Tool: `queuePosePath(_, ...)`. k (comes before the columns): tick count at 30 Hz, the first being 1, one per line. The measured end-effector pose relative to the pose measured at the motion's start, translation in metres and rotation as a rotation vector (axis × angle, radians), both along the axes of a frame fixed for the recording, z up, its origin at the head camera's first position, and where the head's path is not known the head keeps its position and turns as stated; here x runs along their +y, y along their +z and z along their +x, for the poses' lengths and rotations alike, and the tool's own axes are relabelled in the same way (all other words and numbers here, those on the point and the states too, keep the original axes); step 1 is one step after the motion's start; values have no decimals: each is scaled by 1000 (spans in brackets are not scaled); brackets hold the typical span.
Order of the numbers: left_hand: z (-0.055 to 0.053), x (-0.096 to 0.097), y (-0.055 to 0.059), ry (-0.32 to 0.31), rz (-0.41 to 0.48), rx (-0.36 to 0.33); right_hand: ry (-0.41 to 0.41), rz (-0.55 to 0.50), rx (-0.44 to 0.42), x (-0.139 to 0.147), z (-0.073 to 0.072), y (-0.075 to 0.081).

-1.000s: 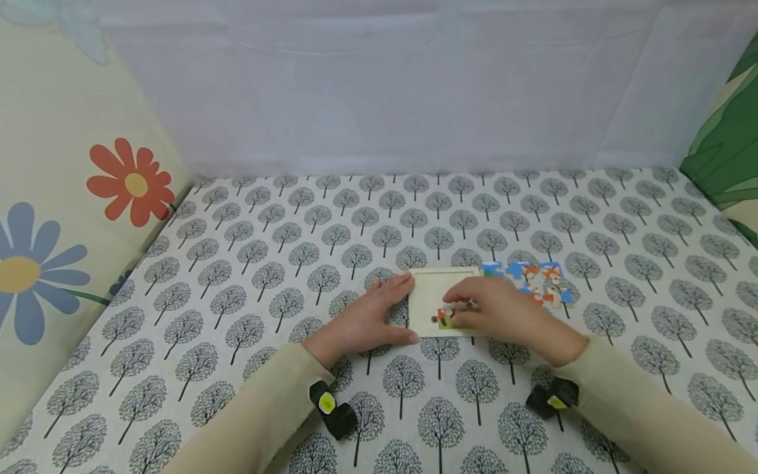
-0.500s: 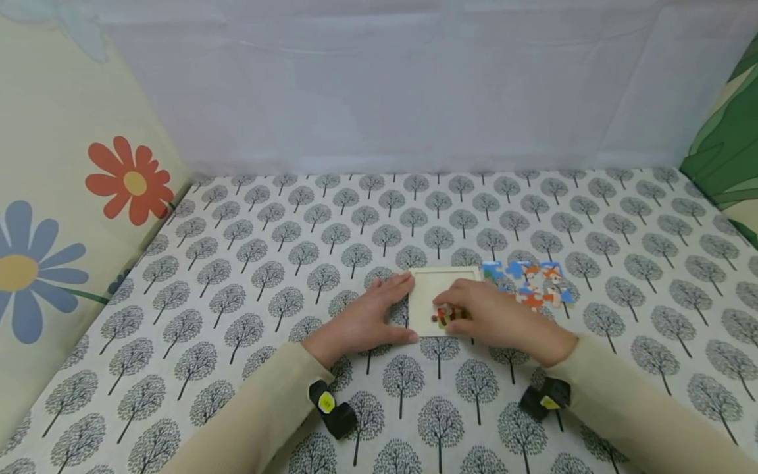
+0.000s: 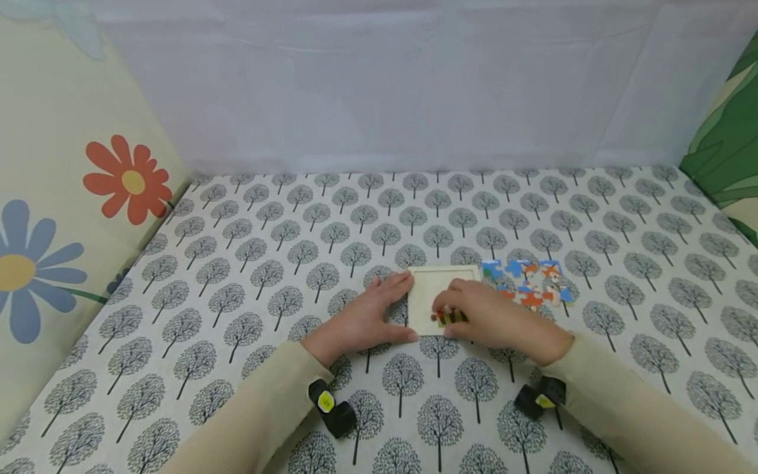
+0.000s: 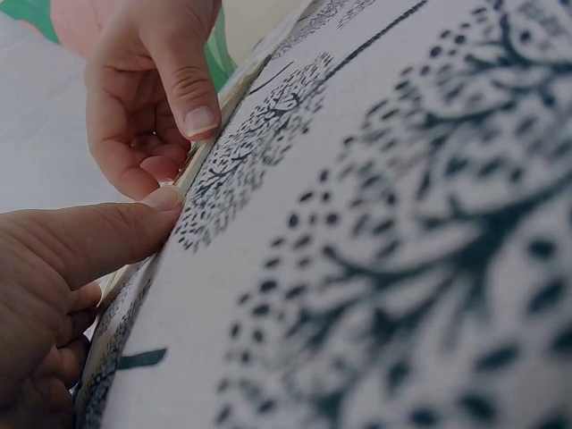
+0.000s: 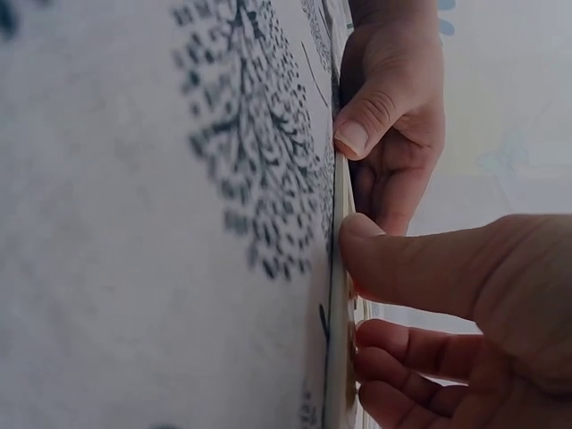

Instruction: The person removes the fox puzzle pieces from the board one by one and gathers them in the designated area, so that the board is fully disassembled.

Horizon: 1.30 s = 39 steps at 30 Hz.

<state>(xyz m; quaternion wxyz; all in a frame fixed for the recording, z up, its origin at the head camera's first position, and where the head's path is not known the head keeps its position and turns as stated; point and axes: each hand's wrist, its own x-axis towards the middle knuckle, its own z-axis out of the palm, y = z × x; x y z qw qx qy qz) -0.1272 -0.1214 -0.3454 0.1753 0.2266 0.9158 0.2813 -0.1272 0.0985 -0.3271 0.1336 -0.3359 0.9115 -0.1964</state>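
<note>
A shallow pale wooden puzzle tray (image 3: 423, 296) lies flat on the tablecloth. My left hand (image 3: 367, 319) rests against its left side, thumb at the near corner and the other fingers stretched toward the far corner. Over the tray's near right part, my right hand (image 3: 488, 316) has its thumb and curled fingers at both sides of red, yellow and dark puzzle pieces (image 3: 448, 317), pinching at one there; the fingers partly hide it. In the right wrist view, the right thumb (image 5: 407, 268) sits at the tray's edge (image 5: 338, 313), close to the left thumb (image 5: 366, 125).
Several loose puzzle pieces (image 3: 533, 280) with blue, white and orange fox parts lie just right of the tray. The tablecloth (image 3: 266, 217) has a tree print. A white cloth wall (image 3: 414, 85) rises behind, with flower-painted panels (image 3: 133, 183) at the left.
My right hand has moved a little left and toward me with a piece, down beside the piece lying in the tray. My left hand has stayed at the tray's left side.
</note>
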Motion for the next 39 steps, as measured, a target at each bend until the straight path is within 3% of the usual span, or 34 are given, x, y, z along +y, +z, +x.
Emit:
queuePosePath(14, 0, -1, 1, 6, 13, -13, -17, 62, -35, -10, -13, 5)
queuePosePath(25, 0, -1, 0, -2, 29, -5, -57, 187, -40, -20, -14, 12)
queuePosePath(39, 1, -1, 1, -2, 25, -2, -99, 168, -81, -21, -12, 12)
